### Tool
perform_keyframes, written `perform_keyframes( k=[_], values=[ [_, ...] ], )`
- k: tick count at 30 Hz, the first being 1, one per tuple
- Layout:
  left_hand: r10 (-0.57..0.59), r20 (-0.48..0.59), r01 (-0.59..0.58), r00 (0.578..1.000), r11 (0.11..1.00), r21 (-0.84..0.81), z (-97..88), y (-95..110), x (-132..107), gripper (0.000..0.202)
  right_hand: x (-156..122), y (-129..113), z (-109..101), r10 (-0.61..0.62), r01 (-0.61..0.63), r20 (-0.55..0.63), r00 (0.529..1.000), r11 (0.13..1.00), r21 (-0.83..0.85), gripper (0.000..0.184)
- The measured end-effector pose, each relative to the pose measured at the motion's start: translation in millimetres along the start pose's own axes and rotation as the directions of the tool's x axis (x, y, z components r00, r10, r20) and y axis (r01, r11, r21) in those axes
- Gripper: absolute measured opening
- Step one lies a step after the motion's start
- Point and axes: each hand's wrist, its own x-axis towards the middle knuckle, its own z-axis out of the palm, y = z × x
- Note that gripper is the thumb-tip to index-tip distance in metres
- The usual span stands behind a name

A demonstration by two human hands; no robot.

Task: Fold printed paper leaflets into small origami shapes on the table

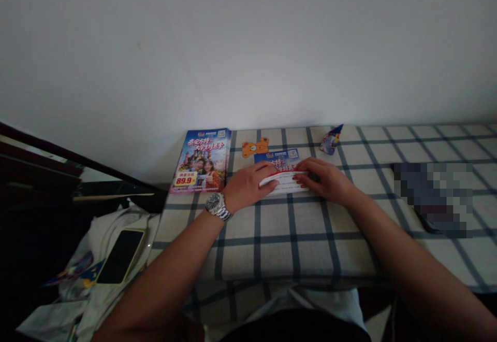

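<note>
A folded paper flyer (286, 179) lies on the checked tablecloth (295, 233), its blue printed side showing at the top and a white flap folded over toward me. My left hand (248, 185), with a metal watch at the wrist, presses on the flap's left end with fingers curled down. My right hand (326, 179) presses the right end, fingers flat on the paper.
A stack of colourful flyers (202, 160) lies at the table's left edge. An orange bear cutout (255, 147) and a small folded paper cone (331, 140) sit by the wall. A blurred dark object (430, 197) is at right. A phone (121, 256) rests on cloth at lower left.
</note>
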Motion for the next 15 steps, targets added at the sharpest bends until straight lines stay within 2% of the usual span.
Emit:
perform_keyframes(
  k=[7,15],
  values=[
    [0.018,-0.06,-0.022,0.998,0.998,-0.067,5.5,-7.2,2.7,0.023,1.9,4.8,7.8,0.04,-0.04,-0.038,0.998,0.999,-0.008,0.018],
    [0.015,-0.081,-0.012,0.997,0.999,0.042,9.8,-11.7,3.6,0.024,3.7,1.7,9.6,0.032,-0.033,-0.053,0.998,0.999,-0.022,0.018]
  ],
)
